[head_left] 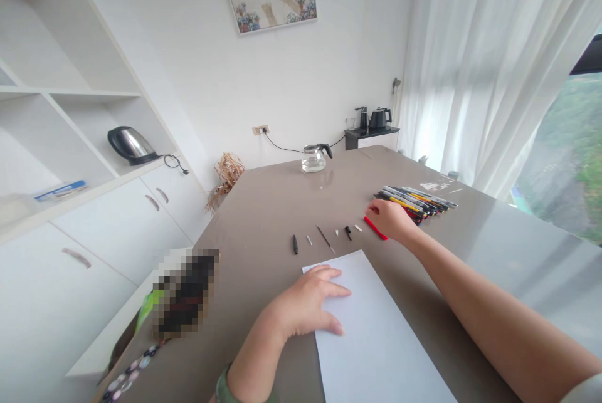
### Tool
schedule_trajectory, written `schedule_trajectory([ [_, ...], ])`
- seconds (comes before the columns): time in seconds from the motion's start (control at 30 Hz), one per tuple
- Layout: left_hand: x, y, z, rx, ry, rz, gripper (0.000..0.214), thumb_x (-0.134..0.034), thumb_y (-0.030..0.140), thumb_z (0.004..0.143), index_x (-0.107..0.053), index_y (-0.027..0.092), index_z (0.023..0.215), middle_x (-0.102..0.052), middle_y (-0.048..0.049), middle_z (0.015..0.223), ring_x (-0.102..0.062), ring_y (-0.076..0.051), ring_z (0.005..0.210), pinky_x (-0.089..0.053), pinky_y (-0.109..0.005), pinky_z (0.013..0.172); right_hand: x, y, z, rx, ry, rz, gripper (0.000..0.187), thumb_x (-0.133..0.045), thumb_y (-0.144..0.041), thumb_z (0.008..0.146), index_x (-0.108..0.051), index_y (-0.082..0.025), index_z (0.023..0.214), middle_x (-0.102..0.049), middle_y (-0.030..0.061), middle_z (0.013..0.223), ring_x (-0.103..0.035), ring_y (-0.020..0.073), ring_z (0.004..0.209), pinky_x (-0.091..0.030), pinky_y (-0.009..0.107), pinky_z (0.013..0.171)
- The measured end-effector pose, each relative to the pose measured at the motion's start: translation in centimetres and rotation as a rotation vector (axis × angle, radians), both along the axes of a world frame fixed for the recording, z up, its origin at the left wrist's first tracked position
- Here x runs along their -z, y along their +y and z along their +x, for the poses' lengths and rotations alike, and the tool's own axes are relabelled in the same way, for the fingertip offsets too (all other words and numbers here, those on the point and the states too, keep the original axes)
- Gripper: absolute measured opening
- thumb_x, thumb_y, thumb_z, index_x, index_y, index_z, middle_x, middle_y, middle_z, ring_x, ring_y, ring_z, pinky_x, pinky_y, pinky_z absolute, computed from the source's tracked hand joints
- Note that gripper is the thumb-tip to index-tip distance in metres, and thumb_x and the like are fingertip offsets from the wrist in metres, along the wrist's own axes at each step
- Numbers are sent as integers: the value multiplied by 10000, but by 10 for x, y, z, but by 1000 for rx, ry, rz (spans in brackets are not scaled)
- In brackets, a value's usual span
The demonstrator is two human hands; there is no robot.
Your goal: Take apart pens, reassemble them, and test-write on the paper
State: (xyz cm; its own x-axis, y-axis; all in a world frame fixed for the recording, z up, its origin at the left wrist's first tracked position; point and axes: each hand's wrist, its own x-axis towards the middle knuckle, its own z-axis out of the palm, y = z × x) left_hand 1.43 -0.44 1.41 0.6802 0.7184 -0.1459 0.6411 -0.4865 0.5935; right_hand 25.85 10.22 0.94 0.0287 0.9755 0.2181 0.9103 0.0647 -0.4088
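My left hand (314,299) lies spread on a sheet of white paper (376,334), thumb and fingers apart, holding nothing. Farther out, my right hand (389,217) is curled at the near left side of a pile of pens (423,200), its fingertips drawn together; whatever they hold, if anything, is hidden. Just below those fingers a red pen (375,228) lies on the table. Left of it runs a row of small pen parts: a white piece (358,227), a black clip piece (347,232), a small white tip (336,233), a thin refill (325,239), a short spring-like piece (309,240) and a black barrel (295,244).
A glass pot (313,158) with clear liquid stands toward the table's (263,202) far edge. White scraps (435,186) lie beyond the pens. At the left are a blurred dark object (185,293) and a beaded string (132,375).
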Motion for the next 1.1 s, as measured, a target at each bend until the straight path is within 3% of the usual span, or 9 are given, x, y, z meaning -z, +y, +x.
schedule_trajectory([
  [0.07,-1,-1,0,-8,-2,-1,617,-683,422,499,-527,303,1084,-327,-21,1304,-224,-249,1206,-190,-359,978,-11,-16,-11,-237,37,-134,359,-360,-400,760,-606,-157,665,-626,55,636,-522,131,543,-338,215,498],
  [0.13,-1,-1,1,-18,-5,-5,619,-686,417,495,-529,302,1082,-323,-25,1303,-233,-253,1201,-197,-359,976,-18,-32,-22,-493,48,-420,349,-412,-433,724,-594,-157,612,-624,43,598,-516,114,483,-340,211,462],
  [0.23,-2,-1,0,-26,-18,-15,619,-690,406,491,-528,306,1080,-318,-31,1298,-254,-254,1190,-217,-358,966,-18,-48,-38,-644,-28,-672,281,-504,-432,652,-590,-165,636,-617,27,568,-509,107,422,-344,214,431],
  [0.33,-2,0,-1,-47,-36,-9,587,-686,384,504,-536,307,1066,-342,-32,1275,-296,-249,1164,-240,-348,953,-11,-51,-47,-680,-129,-684,261,-570,-418,585,-593,-165,643,-596,17,521,-484,103,403,-337,215,416],
  [0.67,-2,8,-18,-235,34,97,409,-654,338,543,-566,246,932,-466,-25,1004,-434,-192,977,-359,-263,803,1,-38,-47,-740,-145,-765,426,-559,-542,547,-581,-156,727,-607,24,608,-515,123,476,-377,218,419],
  [1.1,-4,6,-21,-234,67,121,415,-655,332,540,-544,253,931,-456,-21,993,-421,-191,976,-355,-261,792,-1,-42,-48,-736,-142,-744,376,-571,-492,558,-581,-164,742,-594,16,594,-504,121,486,-357,218,433],
])
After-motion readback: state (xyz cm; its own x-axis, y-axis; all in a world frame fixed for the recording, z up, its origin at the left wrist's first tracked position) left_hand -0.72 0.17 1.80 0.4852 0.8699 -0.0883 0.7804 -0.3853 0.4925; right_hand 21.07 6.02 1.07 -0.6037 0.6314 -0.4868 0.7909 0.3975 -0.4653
